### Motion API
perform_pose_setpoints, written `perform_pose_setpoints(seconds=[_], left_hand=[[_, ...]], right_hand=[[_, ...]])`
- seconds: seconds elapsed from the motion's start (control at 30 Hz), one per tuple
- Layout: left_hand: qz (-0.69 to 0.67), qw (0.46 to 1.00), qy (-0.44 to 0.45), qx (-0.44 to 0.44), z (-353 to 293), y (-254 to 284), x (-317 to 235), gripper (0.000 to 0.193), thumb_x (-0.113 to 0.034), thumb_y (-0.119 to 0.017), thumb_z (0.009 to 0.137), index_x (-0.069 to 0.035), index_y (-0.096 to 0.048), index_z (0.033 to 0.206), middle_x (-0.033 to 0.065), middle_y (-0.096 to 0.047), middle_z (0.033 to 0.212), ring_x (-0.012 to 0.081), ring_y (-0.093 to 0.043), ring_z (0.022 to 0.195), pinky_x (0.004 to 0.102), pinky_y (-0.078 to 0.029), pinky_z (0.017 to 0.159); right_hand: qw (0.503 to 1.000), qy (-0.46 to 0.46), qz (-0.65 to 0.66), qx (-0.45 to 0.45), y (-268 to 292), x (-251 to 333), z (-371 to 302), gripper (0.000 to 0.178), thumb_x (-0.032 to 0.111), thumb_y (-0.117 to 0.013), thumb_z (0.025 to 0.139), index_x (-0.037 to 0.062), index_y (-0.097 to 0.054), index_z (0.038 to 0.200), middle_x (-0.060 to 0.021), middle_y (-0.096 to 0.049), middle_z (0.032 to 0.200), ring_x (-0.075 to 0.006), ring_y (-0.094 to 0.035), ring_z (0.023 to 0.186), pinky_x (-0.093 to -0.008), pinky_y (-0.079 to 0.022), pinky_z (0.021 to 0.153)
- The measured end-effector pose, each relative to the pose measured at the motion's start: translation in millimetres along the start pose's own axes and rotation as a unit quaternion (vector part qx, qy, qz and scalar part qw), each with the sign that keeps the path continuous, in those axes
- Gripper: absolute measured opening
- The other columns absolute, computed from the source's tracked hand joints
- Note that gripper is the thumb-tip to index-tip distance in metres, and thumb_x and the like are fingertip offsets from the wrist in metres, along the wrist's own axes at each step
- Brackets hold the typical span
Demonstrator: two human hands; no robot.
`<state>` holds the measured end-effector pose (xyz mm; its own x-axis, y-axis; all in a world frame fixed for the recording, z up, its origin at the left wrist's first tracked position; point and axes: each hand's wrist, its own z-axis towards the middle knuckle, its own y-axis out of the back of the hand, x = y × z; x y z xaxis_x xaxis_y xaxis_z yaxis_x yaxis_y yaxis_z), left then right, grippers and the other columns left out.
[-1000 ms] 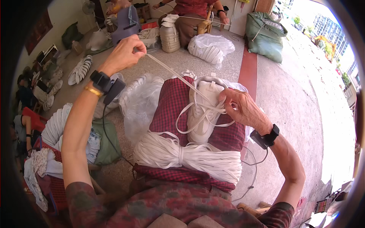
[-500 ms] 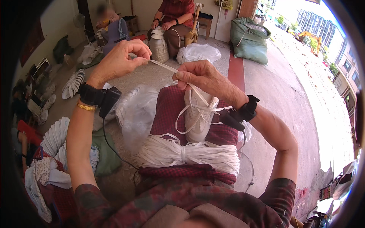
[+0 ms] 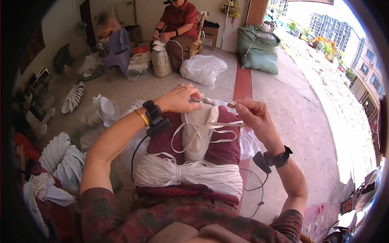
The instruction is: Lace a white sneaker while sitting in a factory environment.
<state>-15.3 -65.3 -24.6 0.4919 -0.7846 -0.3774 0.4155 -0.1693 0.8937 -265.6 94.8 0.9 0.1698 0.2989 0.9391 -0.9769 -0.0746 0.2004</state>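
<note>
A white sneaker (image 3: 197, 135) lies on my lap over a checked dark red cloth (image 3: 223, 142), its toe toward me. White laces (image 3: 221, 140) hang loose in loops across its front. My left hand (image 3: 181, 99) is at the far end of the shoe, thumb and fingers closed on the edge of its opening. To the right of the shoe, my right hand (image 3: 254, 116) pinches a lace between thumb and fingers. Nearer my body, a thick bundle of white laces (image 3: 158, 171), tied at its middle, lies across my lap.
A person in a red shirt (image 3: 183, 18) sits ahead on a chair, near a purple chair (image 3: 117, 52). A green sack (image 3: 259, 50) stands by the doorway. Stacked white shoe parts (image 3: 60, 152) lie at left. Cables (image 3: 261, 196) hang from both wrist devices.
My left hand has come down from holding the lace in the air to the shoe's opening. My right hand has moved right and lower with a lace. The view has tilted up.
</note>
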Motion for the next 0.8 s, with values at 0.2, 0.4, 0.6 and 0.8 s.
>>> perform_pose_setpoints(seconds=[0.2, 0.4, 0.6, 0.8], left_hand=[[0.034, 0.997, 0.027, 0.066, 8.9, 2.4, -5.6, 0.047, -0.041, -0.073, 0.074, -0.004, -0.067, 0.103, 0.0158, -0.065, 0.099, 0.0289, -0.064, 0.094, 0.0404, -0.049, 0.083], [-0.089, 0.994, 0.022, 0.053, 2.4, -7.0, -3.9, 0.041, -0.030, -0.075, 0.077, -0.002, -0.065, 0.106, 0.0110, -0.067, 0.093, 0.0191, -0.065, 0.089, 0.0331, -0.050, 0.084], [-0.218, 0.968, 0.022, 0.125, 0.8, -14.7, 24.8, 0.041, -0.025, -0.074, 0.083, -0.002, -0.066, 0.116, 0.0066, -0.069, 0.103, 0.0139, -0.063, 0.098, 0.0315, -0.049, 0.091], [-0.291, 0.941, 0.058, 0.164, -2.0, -5.5, 24.3, 0.040, -0.027, -0.073, 0.088, -0.002, -0.066, 0.119, 0.0028, -0.068, 0.108, 0.0100, -0.061, 0.099, 0.0287, -0.048, 0.091]], right_hand=[[0.998, 0.038, -0.012, -0.038, -15.7, -35.5, 9.2, 0.026, 0.020, -0.069, 0.096, -0.0043, -0.074, 0.105, -0.0026, -0.071, 0.083, -0.0051, -0.059, 0.073, -0.0226, -0.049, 0.065], [0.999, 0.018, -0.019, -0.033, -37.8, -74.8, 12.1, 0.021, 0.016, -0.071, 0.093, -0.0028, -0.075, 0.102, -0.0016, -0.071, 0.078, -0.0040, -0.060, 0.070, -0.0221, -0.050, 0.059], [0.951, 0.086, -0.291, -0.066, -62.8, -70.2, 21.7, 0.017, 0.021, -0.077, 0.082, 0.0061, -0.077, 0.090, -0.0084, -0.063, 0.060, -0.0143, -0.058, 0.050, -0.0295, -0.046, 0.051], [0.947, 0.122, -0.290, -0.068, -65.8, -85.7, 33.0, 0.018, 0.021, -0.075, 0.081, 0.0029, -0.073, 0.083, -0.0125, -0.069, 0.070, -0.0230, -0.066, 0.062, -0.0351, -0.053, 0.062]])
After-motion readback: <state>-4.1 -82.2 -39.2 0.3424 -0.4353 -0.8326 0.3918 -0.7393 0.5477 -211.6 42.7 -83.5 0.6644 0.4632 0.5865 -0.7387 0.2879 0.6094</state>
